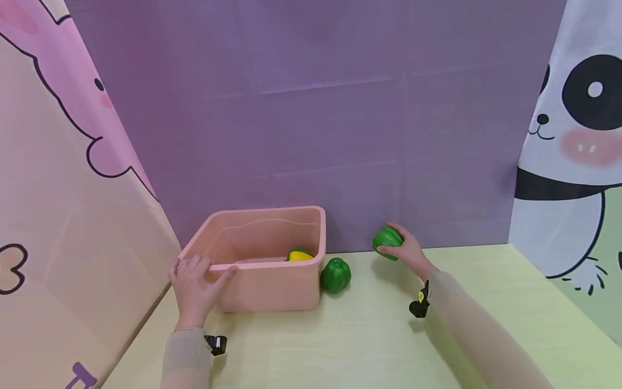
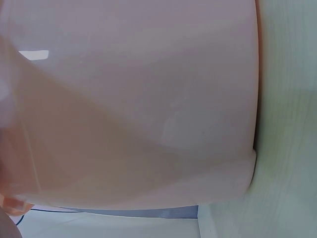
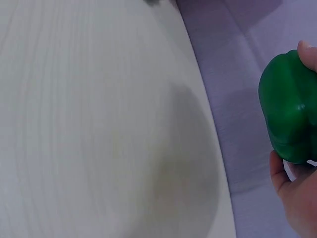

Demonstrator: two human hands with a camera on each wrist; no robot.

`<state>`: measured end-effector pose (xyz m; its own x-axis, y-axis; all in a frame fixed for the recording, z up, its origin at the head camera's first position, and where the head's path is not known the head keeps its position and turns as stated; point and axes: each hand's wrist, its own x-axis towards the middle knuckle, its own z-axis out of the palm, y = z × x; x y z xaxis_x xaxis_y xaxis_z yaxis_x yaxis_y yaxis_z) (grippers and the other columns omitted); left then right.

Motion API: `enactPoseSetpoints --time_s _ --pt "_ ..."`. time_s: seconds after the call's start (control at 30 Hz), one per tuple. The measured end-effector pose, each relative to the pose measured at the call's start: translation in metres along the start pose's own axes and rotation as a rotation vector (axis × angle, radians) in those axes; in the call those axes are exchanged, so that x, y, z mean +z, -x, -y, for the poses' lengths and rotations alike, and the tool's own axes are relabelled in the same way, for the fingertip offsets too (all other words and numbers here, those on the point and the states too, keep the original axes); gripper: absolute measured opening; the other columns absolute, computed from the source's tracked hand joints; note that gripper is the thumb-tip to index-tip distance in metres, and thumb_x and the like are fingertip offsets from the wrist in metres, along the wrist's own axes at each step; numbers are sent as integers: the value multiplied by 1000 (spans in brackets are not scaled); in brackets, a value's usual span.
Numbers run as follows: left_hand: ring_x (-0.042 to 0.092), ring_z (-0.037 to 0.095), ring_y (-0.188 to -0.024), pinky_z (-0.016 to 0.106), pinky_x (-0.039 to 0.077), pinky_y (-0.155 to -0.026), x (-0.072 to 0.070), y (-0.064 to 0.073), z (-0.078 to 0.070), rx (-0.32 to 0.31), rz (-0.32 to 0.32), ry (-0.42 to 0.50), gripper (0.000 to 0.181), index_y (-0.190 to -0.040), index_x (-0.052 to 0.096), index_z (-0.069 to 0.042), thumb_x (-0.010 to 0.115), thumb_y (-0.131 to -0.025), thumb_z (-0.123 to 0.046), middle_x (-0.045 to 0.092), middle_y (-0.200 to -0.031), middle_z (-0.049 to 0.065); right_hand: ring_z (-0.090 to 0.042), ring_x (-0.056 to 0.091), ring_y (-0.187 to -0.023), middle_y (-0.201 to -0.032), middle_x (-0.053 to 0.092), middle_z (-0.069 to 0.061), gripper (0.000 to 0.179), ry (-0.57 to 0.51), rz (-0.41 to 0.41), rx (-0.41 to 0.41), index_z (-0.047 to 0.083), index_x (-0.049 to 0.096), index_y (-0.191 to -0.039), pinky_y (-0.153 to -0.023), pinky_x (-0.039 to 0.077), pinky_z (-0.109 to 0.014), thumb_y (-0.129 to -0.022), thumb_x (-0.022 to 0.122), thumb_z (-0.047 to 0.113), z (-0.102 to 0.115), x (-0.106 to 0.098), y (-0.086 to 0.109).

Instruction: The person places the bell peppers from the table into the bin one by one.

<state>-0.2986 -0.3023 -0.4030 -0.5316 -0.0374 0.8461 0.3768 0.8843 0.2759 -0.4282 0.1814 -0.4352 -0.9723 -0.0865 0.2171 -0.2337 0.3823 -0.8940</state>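
Note:
My right hand (image 1: 408, 252) holds a green bell pepper (image 1: 387, 241) above the back of the table, thumb and fingers on either side of it. The right wrist view shows the same glossy pepper (image 3: 289, 106) raised off the tabletop, its shadow on the wood. At the near left corner of a pink plastic bin (image 1: 272, 289), my left hand (image 1: 196, 289) grips the rim. A second green bell pepper (image 1: 336, 275) sits on the table beside the bin's right wall. Inside the bin a yellow and green piece (image 1: 299, 255) shows, partly hidden by the front wall. The bin's side (image 2: 148, 109) fills the left wrist view.
The pale wooden table (image 1: 369, 346) runs back to a purple cloth backdrop (image 1: 340, 119). Cartoon-printed panels stand on both sides, a pink animal (image 1: 73, 70) at left and a panda (image 1: 573, 140) at right. A small black device (image 1: 420, 303) is on each wrist.

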Motion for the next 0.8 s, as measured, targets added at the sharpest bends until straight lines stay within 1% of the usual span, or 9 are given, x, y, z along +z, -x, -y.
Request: enactPoseSetpoints --time_s 0.2,0.37,0.47,0.6,0.7,0.8 --pt "46 34 -86 62 14 -105 -1 6 1 3 5 -4 49 -71 50 -10 72 -75 -54 52 -77 7 -37 48 -111 -132 45 -23 85 -9 27 -1 16 37 -148 -83 46 -42 -76 82 25 5 3 3" --pt "47 35 -87 63 15 -103 -2 8 1 13 -1 -13 52 -72 53 -9 70 -76 -58 54 -77 8 -36 49 -110 -131 46 -23 84 -8 39 -8 16 38 -148 -82 47 -41 -76 82 26 7 6 3" --pt "47 35 -87 62 14 -104 -2 7 2 15 -9 -10 52 -73 53 -9 70 -76 -58 54 -78 8 -37 49 -110 -132 45 -23 84 -9 47 -23 16 38 -148 -83 47 -42 -77 81 26 10 6 1" --pt "46 33 -85 60 14 -105 0 1 2 27 -26 3 48 -71 53 -10 73 -75 -53 53 -76 7 -38 49 -111 -134 43 -24 83 -12 57 -42 16 37 -148 -85 46 -43 -78 81 26 14 3 -3" --pt "46 32 -84 61 15 -105 2 -1 2 37 -32 10 46 -71 52 -10 74 -74 -51 53 -75 6 -38 48 -112 -135 43 -23 83 -6 60 -41 17 38 -148 -85 46 -44 -78 81 26 14 1 -3" --pt "47 32 -84 62 15 -104 1 0 2 36 -33 9 47 -71 53 -10 74 -74 -52 54 -75 6 -38 48 -113 -137 42 -23 83 5 74 -39 16 38 -148 -86 46 -45 -78 81 28 14 1 -1"
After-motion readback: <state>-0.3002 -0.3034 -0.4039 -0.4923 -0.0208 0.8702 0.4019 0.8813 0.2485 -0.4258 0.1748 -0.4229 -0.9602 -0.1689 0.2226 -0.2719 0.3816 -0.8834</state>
